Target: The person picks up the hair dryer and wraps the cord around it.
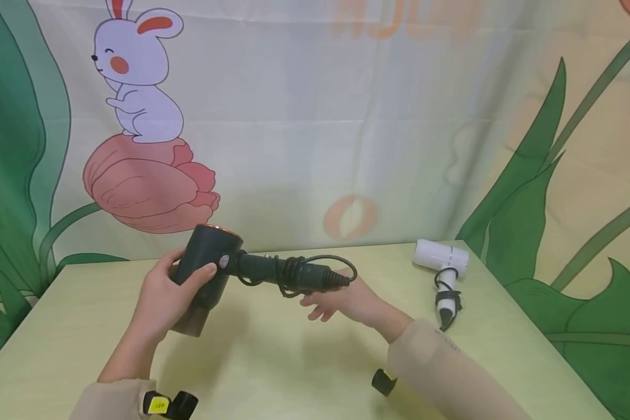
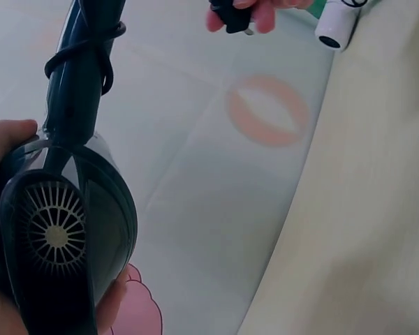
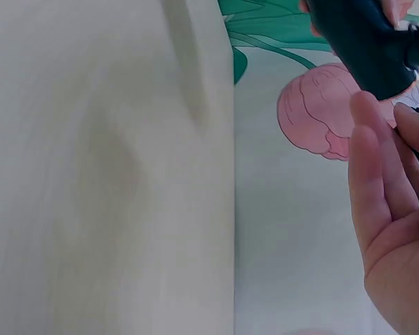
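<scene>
My left hand [image 1: 160, 297] grips the barrel of a dark green hair dryer [image 1: 206, 256], held up above the table, thumb across its near side. Its handle points right, with the black cord [image 1: 291, 273] wound round it. In the left wrist view a vented grille [image 2: 56, 236] shows on the dryer. Beyond the handle's end is my right hand [image 1: 349, 300], partly hidden by the cord and handle in the head view. Its fingertips pinch the black plug [image 2: 232, 15], seen with a metal prong in the left wrist view. The other fingers extend in the right wrist view.
A white hair dryer [image 1: 441, 256] with its black cord wrapped round the handle lies at the table's back right. The pale yellow table [image 1: 294, 361] ends at a printed cloth backdrop [image 1: 304, 146] with a rabbit and flowers.
</scene>
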Tool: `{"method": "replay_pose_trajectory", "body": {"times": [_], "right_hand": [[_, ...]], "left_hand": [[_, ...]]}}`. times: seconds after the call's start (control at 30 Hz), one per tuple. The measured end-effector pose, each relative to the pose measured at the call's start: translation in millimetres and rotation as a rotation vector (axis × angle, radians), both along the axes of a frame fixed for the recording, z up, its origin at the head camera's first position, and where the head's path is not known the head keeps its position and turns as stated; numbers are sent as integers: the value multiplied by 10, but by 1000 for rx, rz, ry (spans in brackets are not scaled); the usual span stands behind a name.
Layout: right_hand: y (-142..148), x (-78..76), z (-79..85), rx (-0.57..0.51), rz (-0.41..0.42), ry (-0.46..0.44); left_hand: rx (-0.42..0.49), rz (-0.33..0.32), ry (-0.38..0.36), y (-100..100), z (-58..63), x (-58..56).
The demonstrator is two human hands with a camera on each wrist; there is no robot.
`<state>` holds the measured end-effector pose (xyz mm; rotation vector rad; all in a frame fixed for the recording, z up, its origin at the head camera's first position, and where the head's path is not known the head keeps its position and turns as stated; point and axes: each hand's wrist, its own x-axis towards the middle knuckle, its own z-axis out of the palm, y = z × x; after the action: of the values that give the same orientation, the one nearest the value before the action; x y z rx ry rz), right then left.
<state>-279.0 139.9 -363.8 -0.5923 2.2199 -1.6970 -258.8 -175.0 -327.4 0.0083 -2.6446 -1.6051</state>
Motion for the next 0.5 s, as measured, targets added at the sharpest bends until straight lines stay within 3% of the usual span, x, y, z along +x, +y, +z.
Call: {"method": "replay_pose_trajectory", "body": {"times": [0.13, 0.27, 0.5], "right_hand": [[86, -39, 48, -99, 30, -52], [106, -37, 103, -156, -7, -130], [86, 0, 131, -147, -42, -184]], "left_hand": [[-11, -67, 19, -3, 5, -4], [-49, -106, 43, 2, 8, -12], [-208, -164, 105, 75, 20, -35]]}}
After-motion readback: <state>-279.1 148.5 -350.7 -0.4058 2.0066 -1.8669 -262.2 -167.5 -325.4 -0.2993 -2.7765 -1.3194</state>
